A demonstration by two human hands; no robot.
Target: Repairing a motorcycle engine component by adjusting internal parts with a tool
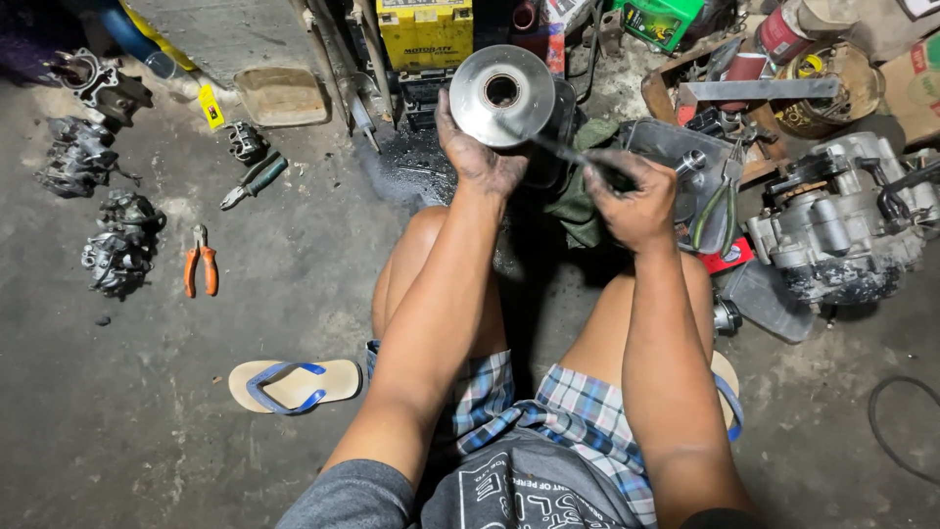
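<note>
Head view, looking down past bare knees to a concrete floor (294,294). The left hand (478,157) has its grip closed on the lower rim of a round metal pulley disc (501,95), holding it upright with its flat face and centre hole toward the camera; the fingers go behind the disc and are hidden, only the greasy thumb and back of the hand show. The right hand (632,201) is curled shut around a thin dark tool (568,150), whose tip reaches toward the disc's lower right edge; whether it touches cannot be made out, and the kind of tool is unclear in the shadow. Both hands hang above the floor between the knees, toward its far edge.

Under the right hand lies a dark green rag (578,196), partly covered. Just right of it sits a metal tray (685,167) with green-handled pliers (715,211), and farther right an engine block (842,230), cut off near the frame's edge. Behind the disc stands a yellow battery (424,31), its top cropped. On the left part of the floor lie orange-handled pliers (201,260), several grimy carburettors (117,245) and one sandal (294,384); a second sandal is mostly hidden beneath the right leg.
</note>
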